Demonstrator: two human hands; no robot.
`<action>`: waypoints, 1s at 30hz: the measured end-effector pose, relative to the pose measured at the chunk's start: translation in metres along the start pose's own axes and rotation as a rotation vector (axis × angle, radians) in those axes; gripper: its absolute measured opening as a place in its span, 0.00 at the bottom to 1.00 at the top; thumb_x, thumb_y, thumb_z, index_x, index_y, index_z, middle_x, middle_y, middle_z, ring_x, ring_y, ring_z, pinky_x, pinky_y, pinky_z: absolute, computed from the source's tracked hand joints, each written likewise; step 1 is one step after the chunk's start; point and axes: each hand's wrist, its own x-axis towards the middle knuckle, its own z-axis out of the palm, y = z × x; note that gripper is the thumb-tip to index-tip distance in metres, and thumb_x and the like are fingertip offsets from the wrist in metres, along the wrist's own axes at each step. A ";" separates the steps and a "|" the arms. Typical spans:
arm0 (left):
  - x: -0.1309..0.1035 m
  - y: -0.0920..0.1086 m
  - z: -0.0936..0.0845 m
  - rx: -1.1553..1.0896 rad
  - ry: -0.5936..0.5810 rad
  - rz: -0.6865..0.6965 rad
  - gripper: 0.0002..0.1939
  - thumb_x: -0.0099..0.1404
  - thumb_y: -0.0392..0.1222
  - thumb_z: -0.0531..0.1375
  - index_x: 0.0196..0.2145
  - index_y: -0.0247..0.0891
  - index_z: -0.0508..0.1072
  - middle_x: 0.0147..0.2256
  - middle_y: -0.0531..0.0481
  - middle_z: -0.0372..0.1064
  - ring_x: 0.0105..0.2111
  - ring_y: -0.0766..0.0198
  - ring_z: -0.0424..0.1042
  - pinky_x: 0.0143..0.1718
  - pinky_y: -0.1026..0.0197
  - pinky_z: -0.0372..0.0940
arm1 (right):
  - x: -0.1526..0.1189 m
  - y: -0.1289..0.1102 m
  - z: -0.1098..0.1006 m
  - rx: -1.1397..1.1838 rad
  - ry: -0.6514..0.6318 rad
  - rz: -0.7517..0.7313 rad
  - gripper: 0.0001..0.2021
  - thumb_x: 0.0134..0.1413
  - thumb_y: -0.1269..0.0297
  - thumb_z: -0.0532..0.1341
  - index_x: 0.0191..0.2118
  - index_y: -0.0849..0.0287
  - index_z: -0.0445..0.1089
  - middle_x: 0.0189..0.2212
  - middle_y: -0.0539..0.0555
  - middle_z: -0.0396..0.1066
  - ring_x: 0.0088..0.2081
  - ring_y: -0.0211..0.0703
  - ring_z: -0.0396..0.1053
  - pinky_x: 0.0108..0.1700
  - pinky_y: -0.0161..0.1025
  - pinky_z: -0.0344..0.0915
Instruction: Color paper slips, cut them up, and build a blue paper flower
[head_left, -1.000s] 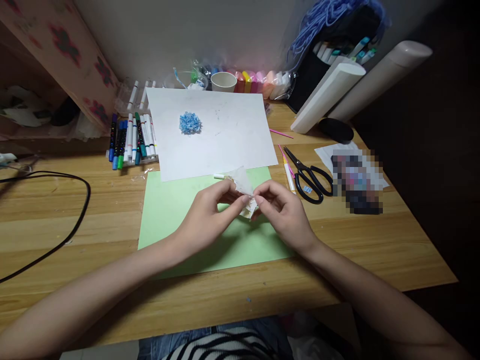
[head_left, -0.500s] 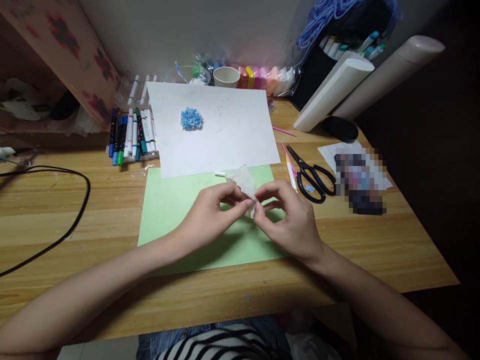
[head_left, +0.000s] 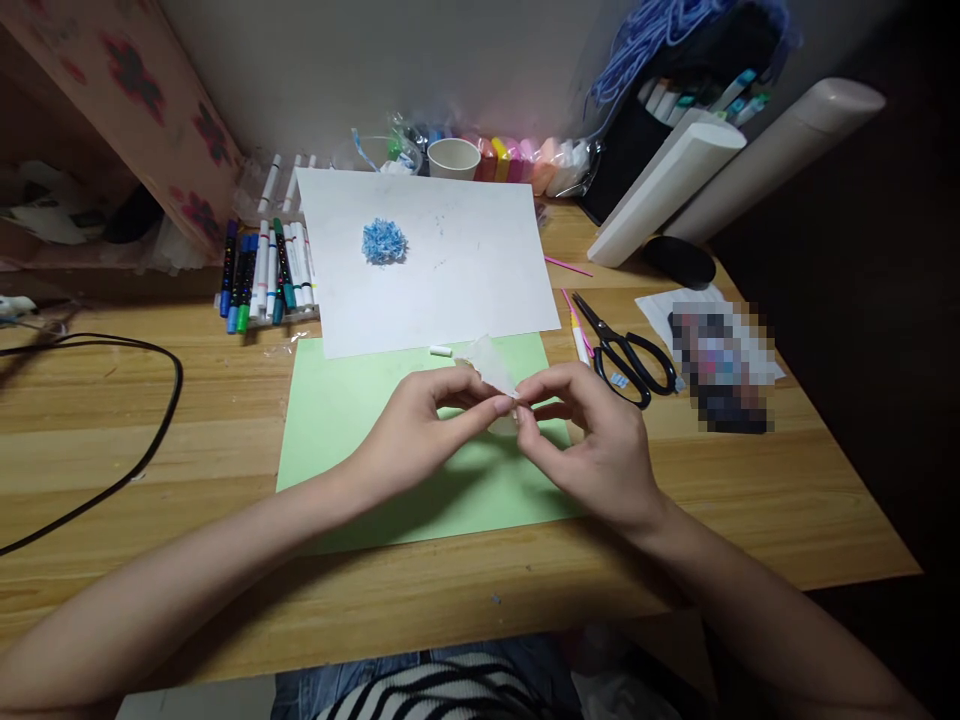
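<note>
Over a green sheet [head_left: 337, 430], my left hand [head_left: 431, 415] and my right hand [head_left: 589, 430] meet at their fingertips. Between them is a thin, whitish, translucent piece [head_left: 489, 362], like tissue or film; its exact kind is unclear. Both hands pinch its lower right edge with thumb and fingers. Its upper part sticks up behind the left fingers. A small white cap [head_left: 441, 351] lies on the green sheet just beyond my left hand. Farther back, a clump of blue and white shreds [head_left: 384, 242] rests on a white sheet [head_left: 450, 290].
Black-handled scissors [head_left: 626, 350] lie to the right beside a white and yellow pen [head_left: 580, 343]. Several markers [head_left: 266, 265] are at the left. A paper cup [head_left: 454, 158] stands at the back, near colourful clay packs [head_left: 517, 160]. A black cable [head_left: 176, 390] curves along the left.
My right hand has shifted slightly right and down. The pinched edge of the whitish piece has moved a little to the right; both hands still hold it.
</note>
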 end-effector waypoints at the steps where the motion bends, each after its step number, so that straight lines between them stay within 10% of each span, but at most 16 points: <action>1: 0.000 0.001 -0.002 0.043 0.020 0.031 0.06 0.64 0.40 0.59 0.32 0.36 0.74 0.32 0.49 0.74 0.34 0.65 0.72 0.38 0.62 0.67 | 0.001 0.000 -0.002 0.034 0.001 0.032 0.08 0.51 0.74 0.60 0.36 0.55 0.64 0.32 0.49 0.68 0.35 0.38 0.70 0.35 0.35 0.72; 6: 0.002 0.013 -0.013 0.368 0.301 0.299 0.16 0.57 0.44 0.66 0.43 0.40 0.71 0.43 0.46 0.70 0.44 0.59 0.67 0.45 0.58 0.64 | 0.008 -0.001 -0.011 0.279 -0.049 0.177 0.04 0.53 0.71 0.61 0.34 0.56 0.65 0.31 0.50 0.67 0.34 0.37 0.69 0.31 0.30 0.69; 20: 0.010 0.021 -0.018 0.391 -0.023 0.111 0.12 0.65 0.48 0.56 0.31 0.38 0.72 0.28 0.53 0.71 0.28 0.66 0.69 0.30 0.63 0.62 | 0.015 -0.002 -0.009 0.567 -0.271 0.342 0.08 0.52 0.60 0.62 0.31 0.59 0.67 0.26 0.49 0.68 0.28 0.36 0.67 0.30 0.32 0.66; 26: 0.009 0.037 -0.008 0.718 0.281 0.344 0.07 0.67 0.43 0.53 0.36 0.38 0.65 0.35 0.47 0.67 0.37 0.60 0.66 0.38 0.57 0.61 | 0.020 -0.001 -0.011 0.474 -0.083 0.261 0.08 0.52 0.60 0.61 0.28 0.59 0.65 0.23 0.48 0.64 0.26 0.35 0.64 0.29 0.32 0.64; 30: 0.003 0.044 0.005 0.810 0.160 0.336 0.08 0.66 0.45 0.53 0.31 0.39 0.63 0.30 0.50 0.64 0.31 0.62 0.64 0.31 0.59 0.59 | 0.016 -0.002 -0.010 0.448 -0.012 0.212 0.07 0.53 0.61 0.61 0.29 0.58 0.65 0.24 0.49 0.66 0.27 0.36 0.65 0.28 0.32 0.65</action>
